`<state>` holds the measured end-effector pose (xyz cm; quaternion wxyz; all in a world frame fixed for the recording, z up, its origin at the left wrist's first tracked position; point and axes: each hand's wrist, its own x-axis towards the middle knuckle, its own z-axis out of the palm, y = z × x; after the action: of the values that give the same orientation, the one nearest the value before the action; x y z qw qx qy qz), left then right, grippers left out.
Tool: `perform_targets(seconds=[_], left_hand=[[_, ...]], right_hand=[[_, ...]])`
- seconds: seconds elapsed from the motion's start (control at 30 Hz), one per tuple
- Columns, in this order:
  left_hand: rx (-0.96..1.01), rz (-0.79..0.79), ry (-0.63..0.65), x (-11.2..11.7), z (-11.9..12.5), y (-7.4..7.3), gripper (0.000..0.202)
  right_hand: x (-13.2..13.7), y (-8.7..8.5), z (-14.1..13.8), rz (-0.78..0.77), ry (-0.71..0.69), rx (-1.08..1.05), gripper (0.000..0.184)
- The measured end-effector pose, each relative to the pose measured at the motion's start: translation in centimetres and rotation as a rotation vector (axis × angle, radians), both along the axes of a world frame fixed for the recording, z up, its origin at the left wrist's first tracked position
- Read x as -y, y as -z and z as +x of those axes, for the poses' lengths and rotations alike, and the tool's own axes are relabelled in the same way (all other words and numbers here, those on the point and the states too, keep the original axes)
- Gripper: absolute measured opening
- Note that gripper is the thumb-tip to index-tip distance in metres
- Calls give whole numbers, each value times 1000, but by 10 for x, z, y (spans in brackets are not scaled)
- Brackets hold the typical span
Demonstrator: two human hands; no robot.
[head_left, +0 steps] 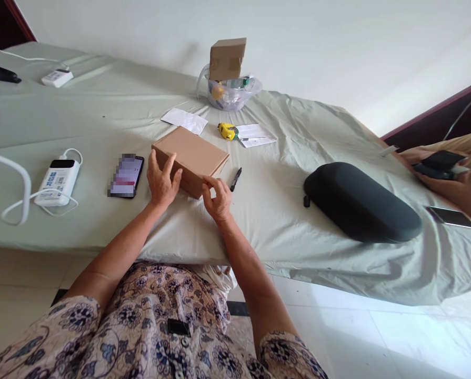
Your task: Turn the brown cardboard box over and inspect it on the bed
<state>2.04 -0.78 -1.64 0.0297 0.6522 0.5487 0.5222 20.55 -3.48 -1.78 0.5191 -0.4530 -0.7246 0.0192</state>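
A closed brown cardboard box (191, 150) lies at an angle on the cloth-covered table in front of me. My left hand (162, 181) rests against its near left side, fingers spread and bent a little. At the near right corner, my right hand (218, 197) has thumb and forefinger pinched on the edge of the box. Just right of that hand lies a black marker pen (236, 179). Behind the box are a white paper (184, 120), a yellow-and-green tape measure (228, 131) and a second paper (259, 135) with a thin pen on it.
A clear plastic basket (235, 100) holds a smaller cardboard box (228, 59) at the back. Left are a phone (127, 176), a white power bank (57, 182) and cables. Right lie a black case (363, 202) and another phone (452, 217); another person's hands (442, 181) hold a dark object.
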Motion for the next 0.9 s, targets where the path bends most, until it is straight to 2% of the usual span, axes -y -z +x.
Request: perform_targets(seconds=[0.1,0.23,0.47,0.7,0.9], left_hand=[[-20,30,158,7,8,1,63],[-54,23,310,15,14,-1,64],[-87,55,312,14,12,-2,68],[-81,-8,326,13,9,-4,65],[-95,23,365,9,0,-5,55]], right_hand=[[4,1,-9,-19,-106,62,29],[2,1,-9,-41,-73,7,29],[-8,2,9,-81,42,-204,40],[-18,4,28,-71,119,-364,41],[-23,6,43,-159,251,-452,44]])
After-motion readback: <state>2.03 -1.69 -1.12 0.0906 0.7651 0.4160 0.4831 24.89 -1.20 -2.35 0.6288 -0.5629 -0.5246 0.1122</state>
